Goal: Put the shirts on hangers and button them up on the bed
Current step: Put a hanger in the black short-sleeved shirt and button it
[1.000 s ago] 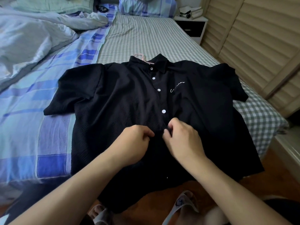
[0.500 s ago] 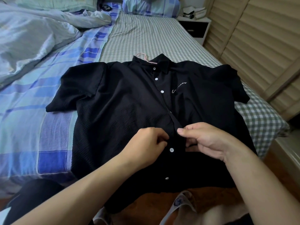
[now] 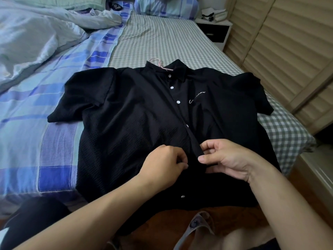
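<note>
- A black shirt (image 3: 137, 123) lies flat, front up, on the bed (image 3: 162, 42), collar far, hem near; a pink hanger hook (image 3: 157, 63) shows at the collar.
- The right hand (image 3: 228, 156) pinches the placket edge in a narrow grip.
- The left hand (image 3: 164, 166), fingers curled, pinches fabric just beside it.
- The placket runs away from the person; 4 white buttons (image 3: 178, 101) sit beyond the hands, 1 nearer.

Shirt (image 3: 137, 123) script (white) unreadable.
</note>
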